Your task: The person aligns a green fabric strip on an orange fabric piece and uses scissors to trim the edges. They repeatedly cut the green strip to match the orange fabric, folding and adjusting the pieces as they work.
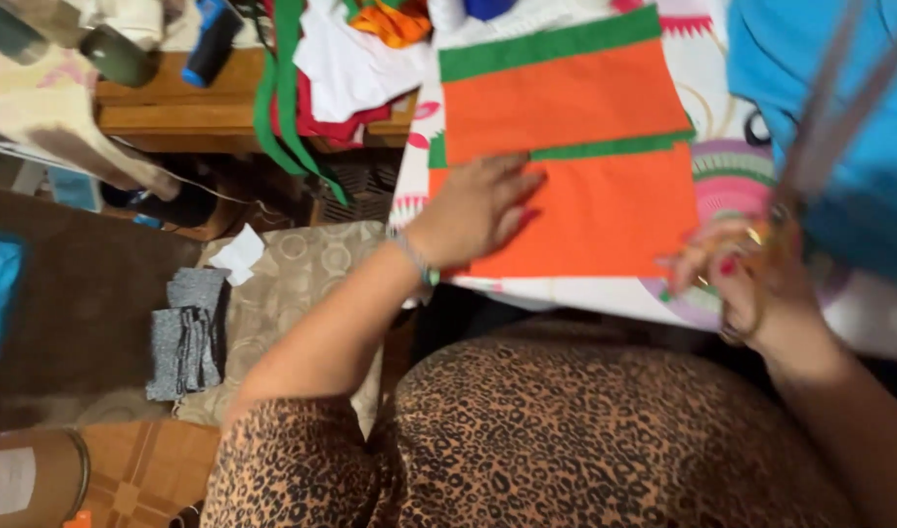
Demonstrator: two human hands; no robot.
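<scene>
Head view, looking down over a lap in a leopard-print garment [566,440]. The left hand [478,210] is lying flat, fingers spread wide, on the near left part of an orange cloth [605,210], pressing it against the tabletop [707,68], which is showing a white patterned cover; this hand is grasping nothing. A beaded bracelet [416,262] is circling its wrist.

The right hand [756,284] is closing around the handles of a pair of scissors [825,127]; the blades are pointing up and away to the far right, blurred, so whether they are parted cannot be told. The hand is hovering just beside the near right corner of the orange cloth, above a round purple-and-green motif [727,181] on the cover.

The orange cloth is lying in two panels, one far and one near, each edged along its far side by a green strip [546,44]. A blue cloth [849,108] is occupying the far right corner, behind the scissors.

To the left, a wooden shelf [175,103] is carrying mixed fabric, with green ribbons [282,108] hanging over its edge. On the floor, a folded grey cloth [186,337] is resting beside a beige patterned mat [302,293].
</scene>
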